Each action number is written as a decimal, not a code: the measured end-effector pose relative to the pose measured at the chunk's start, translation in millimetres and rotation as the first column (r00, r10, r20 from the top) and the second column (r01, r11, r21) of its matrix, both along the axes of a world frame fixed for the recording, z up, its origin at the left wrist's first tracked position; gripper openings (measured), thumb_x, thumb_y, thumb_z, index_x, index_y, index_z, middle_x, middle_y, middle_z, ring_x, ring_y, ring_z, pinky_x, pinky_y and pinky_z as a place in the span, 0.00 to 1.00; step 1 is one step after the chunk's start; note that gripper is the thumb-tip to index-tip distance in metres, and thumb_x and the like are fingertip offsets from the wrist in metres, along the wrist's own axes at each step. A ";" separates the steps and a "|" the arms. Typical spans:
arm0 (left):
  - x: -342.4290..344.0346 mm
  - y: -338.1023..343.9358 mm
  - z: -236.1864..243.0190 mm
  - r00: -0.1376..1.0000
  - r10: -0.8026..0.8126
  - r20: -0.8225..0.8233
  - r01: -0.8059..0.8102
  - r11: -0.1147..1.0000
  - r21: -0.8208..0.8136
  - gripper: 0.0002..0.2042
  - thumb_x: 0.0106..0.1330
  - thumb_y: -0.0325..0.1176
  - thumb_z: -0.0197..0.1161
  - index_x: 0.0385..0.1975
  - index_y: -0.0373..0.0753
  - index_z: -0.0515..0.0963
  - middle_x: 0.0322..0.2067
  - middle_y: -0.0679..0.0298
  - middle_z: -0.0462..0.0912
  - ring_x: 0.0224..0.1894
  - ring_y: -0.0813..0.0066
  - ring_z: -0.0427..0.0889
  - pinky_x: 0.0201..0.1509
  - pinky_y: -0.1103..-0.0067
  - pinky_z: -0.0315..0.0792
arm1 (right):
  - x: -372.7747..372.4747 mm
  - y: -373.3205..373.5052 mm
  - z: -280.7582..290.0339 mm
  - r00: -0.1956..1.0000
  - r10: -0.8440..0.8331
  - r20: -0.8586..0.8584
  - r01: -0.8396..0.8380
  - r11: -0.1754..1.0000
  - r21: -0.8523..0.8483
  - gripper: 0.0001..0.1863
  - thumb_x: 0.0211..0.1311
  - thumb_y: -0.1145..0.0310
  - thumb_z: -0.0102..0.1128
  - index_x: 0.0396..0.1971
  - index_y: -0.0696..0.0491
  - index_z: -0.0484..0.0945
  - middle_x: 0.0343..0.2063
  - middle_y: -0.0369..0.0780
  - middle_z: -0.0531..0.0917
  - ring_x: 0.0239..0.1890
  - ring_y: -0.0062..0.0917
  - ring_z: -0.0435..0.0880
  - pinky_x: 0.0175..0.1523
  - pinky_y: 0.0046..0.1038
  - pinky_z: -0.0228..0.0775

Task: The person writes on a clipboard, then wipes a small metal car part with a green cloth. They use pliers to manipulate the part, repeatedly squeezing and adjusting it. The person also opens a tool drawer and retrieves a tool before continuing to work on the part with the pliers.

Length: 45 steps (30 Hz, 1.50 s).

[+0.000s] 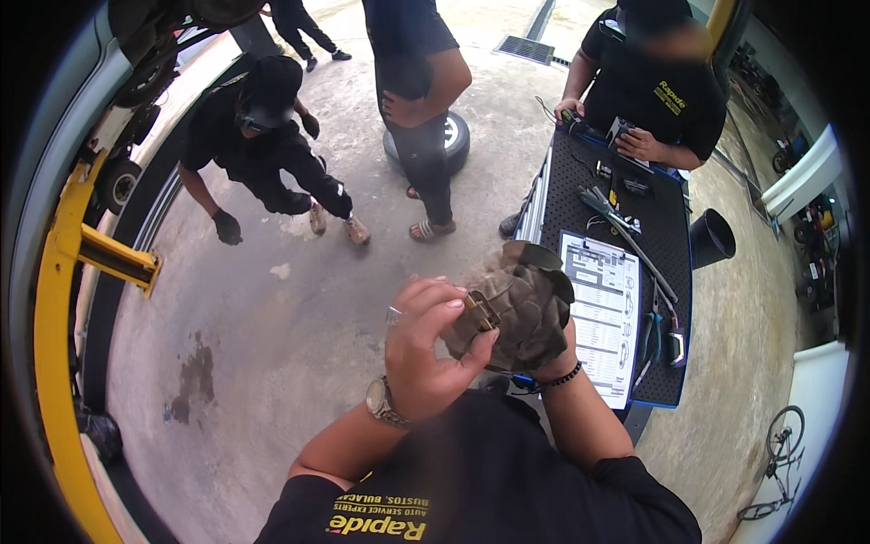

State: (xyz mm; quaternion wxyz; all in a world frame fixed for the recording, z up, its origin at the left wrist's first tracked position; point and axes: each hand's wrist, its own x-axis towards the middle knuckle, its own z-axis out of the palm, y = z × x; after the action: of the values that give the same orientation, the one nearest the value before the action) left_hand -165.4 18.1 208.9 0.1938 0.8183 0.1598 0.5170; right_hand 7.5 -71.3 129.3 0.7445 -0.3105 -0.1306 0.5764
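Note:
A brown-green camouflage fabric cap point(530, 313) is held up in front of my chest, bunched and tilted. My left hand point(421, 349) pinches a small brass-coloured buckle point(483, 311) at the cap's near left edge between thumb and fingertips. That hand wears a ring, and a metal watch point(379, 397) sits on its wrist. On the other side, my right hand point(555, 361) grips the cap from beneath and behind; the fabric hides most of its fingers. A dark beaded bracelet point(564, 376) circles my right wrist.
To my right stands a tool cart with a black perforated top point(666, 240), bearing a clipboard point(600, 313), pliers point(651, 340) and other tools. A co-worker point(666, 91) handles items at its far end. Beyond are a black bin point(711, 238), a wheel point(458, 140) and a yellow lift post point(56, 299).

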 end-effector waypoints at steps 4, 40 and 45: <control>-1.4 5.9 -13.0 0.988 0.073 -0.137 -0.074 0.997 -0.002 0.29 0.44 0.23 0.73 0.48 0.36 0.68 0.42 0.52 0.77 0.46 0.50 0.78 0.53 0.61 0.72 | -46.9 8.4 38.2 0.887 0.080 -0.455 -0.061 0.997 0.057 0.26 0.68 0.68 0.51 0.64 0.55 0.62 0.56 0.39 0.73 0.57 0.23 0.73 0.59 0.29 0.67; 80.7 -184.8 -31.4 0.637 0.723 -0.266 -0.610 0.685 0.399 0.19 0.59 0.29 0.57 0.52 0.33 0.73 0.46 0.53 0.80 0.49 0.59 0.81 0.56 0.68 0.75 | 79.9 -24.2 49.8 0.447 0.561 0.696 -0.808 0.588 0.045 0.16 0.64 0.78 0.45 0.49 0.63 0.74 0.44 0.41 0.81 0.46 0.23 0.79 0.53 0.24 0.70; 96.3 -175.1 -17.0 0.714 0.643 -0.278 -0.533 0.756 0.380 0.20 0.57 0.29 0.60 0.52 0.33 0.73 0.48 0.50 0.78 0.47 0.56 0.82 0.55 0.67 0.76 | 95.0 -32.7 69.1 0.373 0.254 0.892 -0.664 0.745 0.065 0.12 0.57 0.82 0.46 0.40 0.65 0.75 0.35 0.40 0.82 0.37 0.20 0.79 0.45 0.22 0.71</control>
State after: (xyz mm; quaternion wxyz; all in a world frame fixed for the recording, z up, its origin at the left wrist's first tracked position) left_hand -69.1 -156.9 191.9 -0.1329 0.8276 0.3770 0.3940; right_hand 102.4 -104.0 198.4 0.4344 -0.3300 -0.6743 0.4977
